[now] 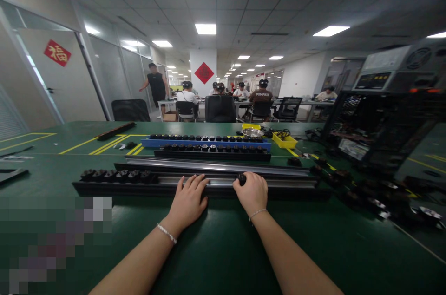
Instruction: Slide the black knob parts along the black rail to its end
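Lying crosswise in front of me is a long black rail (285, 183) with a shiny metal channel along its middle. A row of small dark blocks (121, 175) sits in its left end. My left hand (189, 198) rests on the bare middle stretch of the rail, fingers stretched out over the near edge and channel. Over the same channel, further right, my right hand (253, 190) has its thumb and fingers closed on a small round black part (241, 177). The part's underside is hidden, so whether it touches the rail is unclear.
Behind lie another metal-channelled rail (216, 166), a shorter black rail (212, 155) and a blue rail (205, 144) with rows of parts. A yellow tray (284, 140) stands beyond. Loose dark parts (369, 193) and an opened computer case (365, 123) are at right. Several people sit behind.
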Available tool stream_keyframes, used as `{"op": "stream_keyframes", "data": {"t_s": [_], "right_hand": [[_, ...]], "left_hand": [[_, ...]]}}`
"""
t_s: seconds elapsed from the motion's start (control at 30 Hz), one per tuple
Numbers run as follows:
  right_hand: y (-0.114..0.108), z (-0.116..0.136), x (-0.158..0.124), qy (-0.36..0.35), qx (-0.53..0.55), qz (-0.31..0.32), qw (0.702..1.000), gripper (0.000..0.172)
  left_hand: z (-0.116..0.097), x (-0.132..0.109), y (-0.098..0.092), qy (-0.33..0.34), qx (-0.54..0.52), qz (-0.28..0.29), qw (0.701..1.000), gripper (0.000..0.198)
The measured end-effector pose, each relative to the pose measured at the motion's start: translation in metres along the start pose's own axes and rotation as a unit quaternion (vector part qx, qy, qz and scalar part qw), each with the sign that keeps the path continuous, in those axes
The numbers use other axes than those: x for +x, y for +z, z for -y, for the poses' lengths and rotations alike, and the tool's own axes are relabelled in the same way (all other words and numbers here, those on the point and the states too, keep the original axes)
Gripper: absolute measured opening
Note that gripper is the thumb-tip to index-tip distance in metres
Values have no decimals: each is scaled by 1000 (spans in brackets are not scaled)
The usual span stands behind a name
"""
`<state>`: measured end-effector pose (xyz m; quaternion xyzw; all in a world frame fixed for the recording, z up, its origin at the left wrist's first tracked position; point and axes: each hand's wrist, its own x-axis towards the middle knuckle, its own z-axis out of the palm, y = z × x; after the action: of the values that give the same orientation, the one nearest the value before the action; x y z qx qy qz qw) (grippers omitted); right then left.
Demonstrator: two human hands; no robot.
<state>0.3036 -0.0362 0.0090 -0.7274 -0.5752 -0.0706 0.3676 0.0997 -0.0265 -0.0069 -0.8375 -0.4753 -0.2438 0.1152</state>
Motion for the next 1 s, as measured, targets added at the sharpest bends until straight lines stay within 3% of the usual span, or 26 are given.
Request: {"op": "stream_keyframes", "data": {"t_s": [1.0], "right_hand": [[-12,-29,8,52,-56,-33,997,18]], "left_hand": [[3,1,0,2,11,-4,1000,46]]}}
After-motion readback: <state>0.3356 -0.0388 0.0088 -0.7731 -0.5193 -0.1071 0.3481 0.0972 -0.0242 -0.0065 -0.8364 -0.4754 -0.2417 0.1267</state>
